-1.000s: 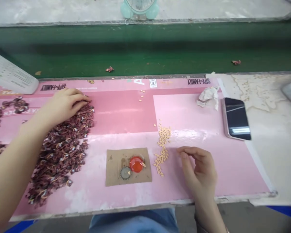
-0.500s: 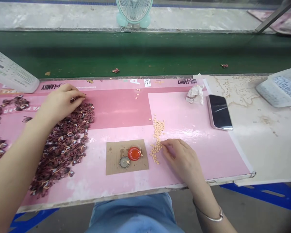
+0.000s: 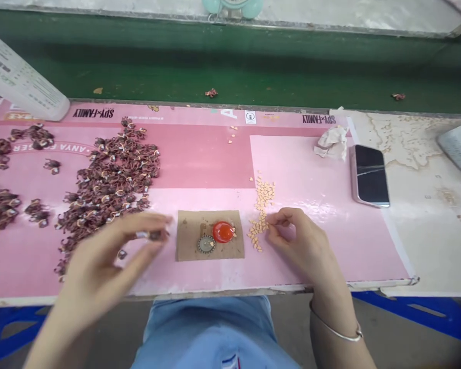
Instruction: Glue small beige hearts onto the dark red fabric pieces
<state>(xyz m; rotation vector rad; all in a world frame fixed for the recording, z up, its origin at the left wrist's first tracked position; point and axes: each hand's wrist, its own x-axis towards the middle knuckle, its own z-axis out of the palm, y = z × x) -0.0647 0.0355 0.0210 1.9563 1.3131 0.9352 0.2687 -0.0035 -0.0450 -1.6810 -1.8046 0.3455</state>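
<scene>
My left hand (image 3: 103, 261) hovers over the pink mat (image 3: 200, 154), left of a cardboard square (image 3: 188, 238), pinching a small dark red piece with a pale metallic bit (image 3: 151, 234) between thumb and fingers. Behind it lies a large heap of similar dark red curled pieces (image 3: 113, 179). My right hand (image 3: 299, 241) has its fingertips pinched together at the edge of a strip of tiny peach-coloured pieces (image 3: 262, 210). On the cardboard sit a red round cap (image 3: 223, 231) and a toothed metal bottle cap (image 3: 206, 244).
A smartphone (image 3: 370, 176) and crumpled tissue (image 3: 332, 143) lie on the mat's right. Smaller dark red clusters (image 3: 0, 210) lie far left. A green belt (image 3: 215, 56) runs behind the mat, with a paper sheet (image 3: 19, 74) at its left.
My left hand has left the heap and moved down and right toward the cardboard, carrying a dark red piece. My right hand has shifted up to the peach strip's edge, and the view has tilted down.
</scene>
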